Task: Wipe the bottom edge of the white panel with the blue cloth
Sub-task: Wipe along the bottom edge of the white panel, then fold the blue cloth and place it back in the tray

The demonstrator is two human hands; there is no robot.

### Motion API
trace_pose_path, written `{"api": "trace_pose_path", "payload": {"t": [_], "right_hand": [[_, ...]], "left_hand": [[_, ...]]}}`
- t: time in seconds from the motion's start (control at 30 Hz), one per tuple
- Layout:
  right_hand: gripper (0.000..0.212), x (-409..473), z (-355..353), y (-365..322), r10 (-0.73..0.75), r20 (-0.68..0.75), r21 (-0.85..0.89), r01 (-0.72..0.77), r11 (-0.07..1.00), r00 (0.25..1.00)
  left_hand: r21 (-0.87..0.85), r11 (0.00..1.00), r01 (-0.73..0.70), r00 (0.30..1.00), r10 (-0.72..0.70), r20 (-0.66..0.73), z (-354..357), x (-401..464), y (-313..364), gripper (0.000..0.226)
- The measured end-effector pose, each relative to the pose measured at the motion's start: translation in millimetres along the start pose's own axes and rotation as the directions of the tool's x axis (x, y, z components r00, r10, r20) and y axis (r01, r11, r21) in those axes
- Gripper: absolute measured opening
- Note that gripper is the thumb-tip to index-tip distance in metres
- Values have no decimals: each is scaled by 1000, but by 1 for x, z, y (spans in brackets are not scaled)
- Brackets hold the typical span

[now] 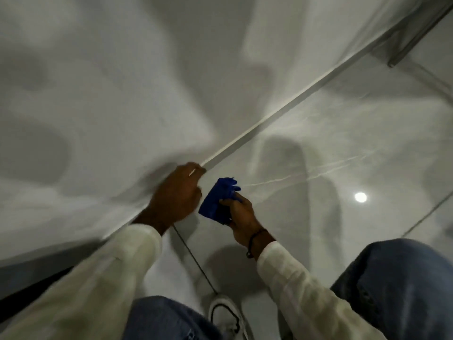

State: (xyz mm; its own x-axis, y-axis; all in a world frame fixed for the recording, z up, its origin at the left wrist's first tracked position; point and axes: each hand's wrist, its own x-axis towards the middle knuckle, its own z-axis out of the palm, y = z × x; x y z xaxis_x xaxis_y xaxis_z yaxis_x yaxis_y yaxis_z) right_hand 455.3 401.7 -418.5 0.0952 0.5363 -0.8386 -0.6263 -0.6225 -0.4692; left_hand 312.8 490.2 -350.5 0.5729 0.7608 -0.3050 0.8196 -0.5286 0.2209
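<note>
A glossy white panel (103, 89) fills the upper left; its bottom edge (269, 116) runs diagonally from the lower left to the upper right, just above the floor. My left hand (175, 195) rests against that edge, fingers curled around it near its visible lower end. My right hand (241, 214) sits just to the right, over the floor, and grips a folded blue cloth (218, 202). The cloth is close to the edge but apart from it. The frame is blurred by motion.
Shiny grey marble floor tiles (331, 148) lie right of the panel, with a ceiling light's reflection (360, 197). My jeans-clad knees (402, 278) and a white shoe (226, 315) are at the bottom. A metal rail (414, 38) stands at the top right.
</note>
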Motion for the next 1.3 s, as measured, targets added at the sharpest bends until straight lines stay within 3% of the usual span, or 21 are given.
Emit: {"api": "trace_pose_path", "payload": {"t": [0.07, 0.1, 0.27, 0.4, 0.5, 0.6, 0.7, 0.77, 0.87, 1.0, 1.1, 1.2, 1.3], "right_hand": [[38, -59, -3, -22, 40, 13, -27, -40, 999, 999], [35, -89, -4, -35, 59, 31, -47, -58, 997, 998], [35, -234, -11, -96, 125, 116, -175, -103, 979, 985], [38, -333, -2, -145, 125, 141, -318, -75, 945, 982], [44, -394, 15, -182, 88, 144, -476, -9, 879, 986], [37, -442, 37, -207, 69, 196, -633, 72, 771, 978], [36, -469, 65, -213, 107, 297, -751, 163, 640, 949], [36, -479, 88, -202, 112, 334, -808, 223, 546, 936], [33, -488, 124, -163, 90, 408, -835, 331, 440, 908], [26, -500, 174, -81, 118, 521, -843, 488, 226, 846], [21, -502, 214, -8, 132, 594, -803, 595, 36, 794], [16, -496, 250, 55, 166, 654, -738, 670, -74, 738], [28, -484, 282, 112, 229, 721, -627, 756, -188, 654]], "left_hand": [[-338, 912, 233, 940, -123, 317, -25, -37, 39, 62], [-412, 862, 297, 915, -134, 380, -39, -53, 56, 58], [-606, 715, 348, 922, -144, 360, -134, -126, 138, 57], [-599, 667, 443, 894, -278, 352, -217, -177, 182, 45], [-648, 558, 518, 846, -446, 292, -279, -216, 206, 41], [-784, 274, 558, 720, -629, 292, -326, -265, 212, 40], [-894, -19, 448, 619, -714, 326, -345, -321, 206, 26], [-919, -149, 365, 547, -764, 341, -348, -367, 200, 30], [-929, -282, 240, 475, -801, 366, -340, -430, 191, 55], [-849, -515, 114, 330, -787, 521, -312, -504, 174, 45], [-819, -573, -16, 232, -799, 554, -280, -553, 150, 43], [-777, -629, -14, 148, -770, 620, -252, -592, 129, 43], [-738, -675, -17, 123, -734, 668, -220, -622, 111, 41]]}}
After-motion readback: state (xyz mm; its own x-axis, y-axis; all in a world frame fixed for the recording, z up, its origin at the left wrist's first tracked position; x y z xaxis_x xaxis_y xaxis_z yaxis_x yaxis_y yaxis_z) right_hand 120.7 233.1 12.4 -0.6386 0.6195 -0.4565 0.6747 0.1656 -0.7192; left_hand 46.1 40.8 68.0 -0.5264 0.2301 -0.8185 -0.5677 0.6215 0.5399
